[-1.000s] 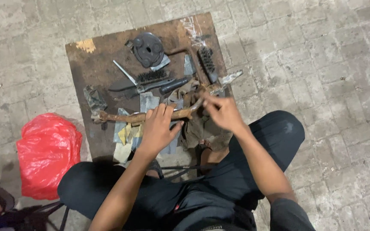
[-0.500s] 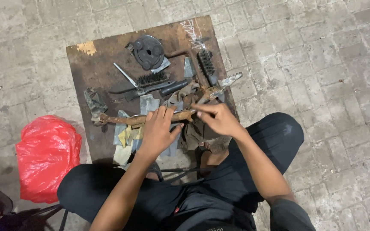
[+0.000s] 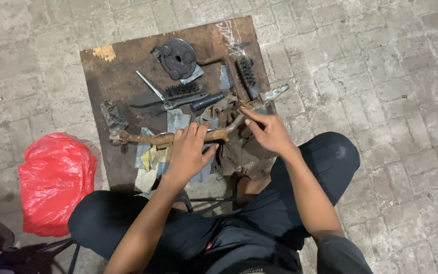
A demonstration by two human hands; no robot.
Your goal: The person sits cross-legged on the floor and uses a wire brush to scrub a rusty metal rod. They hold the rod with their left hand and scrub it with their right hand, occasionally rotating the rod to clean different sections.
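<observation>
A long rusty bent metal bar [image 3: 148,139] lies across the near part of a dark wooden board [image 3: 122,76]. My left hand [image 3: 187,152] presses down on the bar's middle, fingers curled over it. My right hand [image 3: 269,132] rests on the bar's raised right end, fingers pinched against it; whether something small is held between them is hidden. Under the bar lie scraps of sandpaper and cloth [image 3: 148,161].
On the board lie two wire brushes [image 3: 181,91] [image 3: 246,73], a round dark metal disc [image 3: 177,59], a thin metal blade [image 3: 149,85] and a dark handle [image 3: 208,101]. A red plastic bag [image 3: 57,182] sits left on the paved ground. My dark-trousered knees frame the board.
My right hand slid back and forth along the bar's right end: toward the middle half a second ago, now back out to the right. My left hand has stayed put.
</observation>
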